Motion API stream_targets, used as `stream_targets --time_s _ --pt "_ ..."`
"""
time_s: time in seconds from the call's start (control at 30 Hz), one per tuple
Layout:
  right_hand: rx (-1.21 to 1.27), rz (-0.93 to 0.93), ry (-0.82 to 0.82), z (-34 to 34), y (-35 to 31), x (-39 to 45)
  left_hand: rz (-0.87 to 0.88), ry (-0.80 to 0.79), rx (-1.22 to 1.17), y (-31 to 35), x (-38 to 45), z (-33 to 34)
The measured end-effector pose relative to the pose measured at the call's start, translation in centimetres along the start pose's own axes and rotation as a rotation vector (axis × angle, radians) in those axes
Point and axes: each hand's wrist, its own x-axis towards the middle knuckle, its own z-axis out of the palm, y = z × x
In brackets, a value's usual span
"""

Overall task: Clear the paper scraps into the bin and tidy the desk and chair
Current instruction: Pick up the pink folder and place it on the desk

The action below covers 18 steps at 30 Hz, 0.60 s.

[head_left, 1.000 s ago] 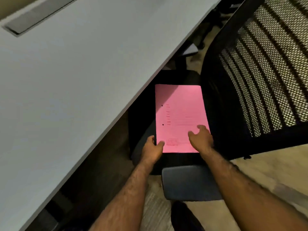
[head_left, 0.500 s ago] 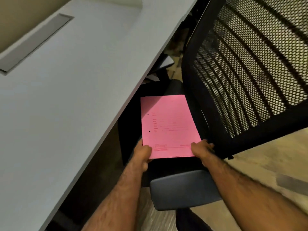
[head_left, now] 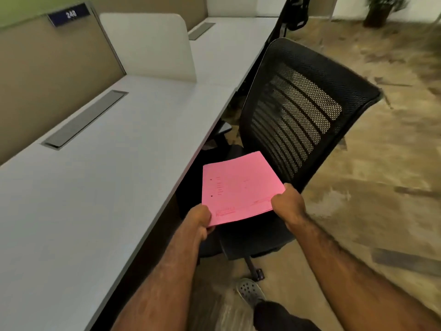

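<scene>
A pink paper folder (head_left: pixel 241 187) is held level above the seat of a black mesh-backed office chair (head_left: pixel 300 111). My left hand (head_left: pixel 198 218) grips the folder's near left corner. My right hand (head_left: pixel 287 204) grips its near right corner. The folder is lifted off the seat and tilts slightly. The chair stands at the edge of the long white desk (head_left: pixel 95 187), seat partly under it. No bin or paper scraps show in this view.
A grey cable-tray lid (head_left: pixel 84 118) is set into the desk near the beige partition (head_left: pixel 47 68). A white divider panel (head_left: pixel 148 46) stands between desk places. Carpeted floor (head_left: pixel 381 163) spreads to the right. My shoe (head_left: pixel 250 291) is beside the chair base.
Both hands closed on the folder's near corners and raised it off the chair seat. The head camera tilted up, bringing more of the desk, partition and floor into view.
</scene>
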Motion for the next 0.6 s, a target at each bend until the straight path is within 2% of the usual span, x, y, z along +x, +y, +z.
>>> stream_targets --time_s 0.27,0.47,0.6 --pt "0.268 -0.207 0.034 -2.5 -2.9 -8.7 0.385 0.023 -0.101 1.3 -10.4 -4.9" --pt "0.384 -0.421 -0.117 0.2 -6.8 -14.6 0.599 0.333 -0.13 -1.6 -15.0 -11.4" --pt "0.408 -0.545 -0.303 3.2 -9.8 -18.3 0.593 0.51 -0.181 -4.2 -17.0 -16.5"
